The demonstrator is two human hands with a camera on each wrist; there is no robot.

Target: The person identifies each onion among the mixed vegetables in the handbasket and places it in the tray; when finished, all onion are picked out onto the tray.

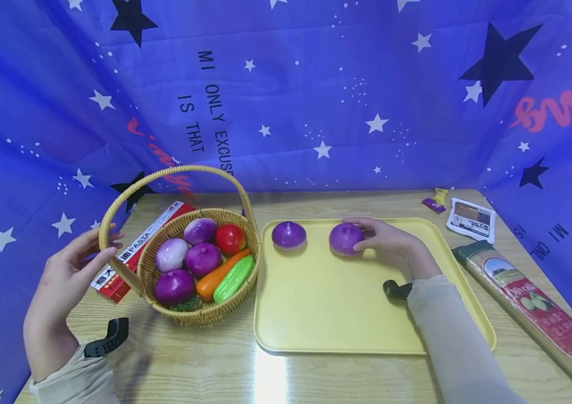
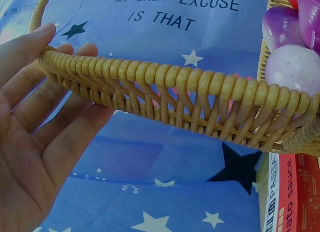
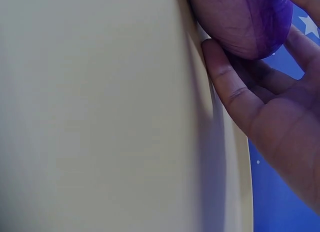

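Note:
My right hand (image 1: 389,240) holds a purple onion (image 1: 345,239) at the back of the yellow tray (image 1: 311,303), thumb on the near side and fingers round its right side. Another purple onion (image 1: 289,235) sits on the tray to the left. At the left, my left hand (image 1: 64,278) grips the arched handle (image 2: 165,76) of a wicker basket (image 1: 195,318) between thumb and fingers. Inside lie several purple onions (image 1: 203,258), a red tomato (image 1: 230,239), an orange carrot (image 1: 215,279) and a light green vegetable (image 1: 234,279), with some dark greenery (image 1: 187,304) near the front.
A red pasta box (image 1: 114,290) lies behind and left of the basket. Right of the tray are a long pasta bag (image 1: 533,303), a white packet (image 1: 471,220) and small purple and yellow wrapped pieces (image 1: 434,205). Blue star-printed cloth (image 1: 296,112) encloses the wooden table.

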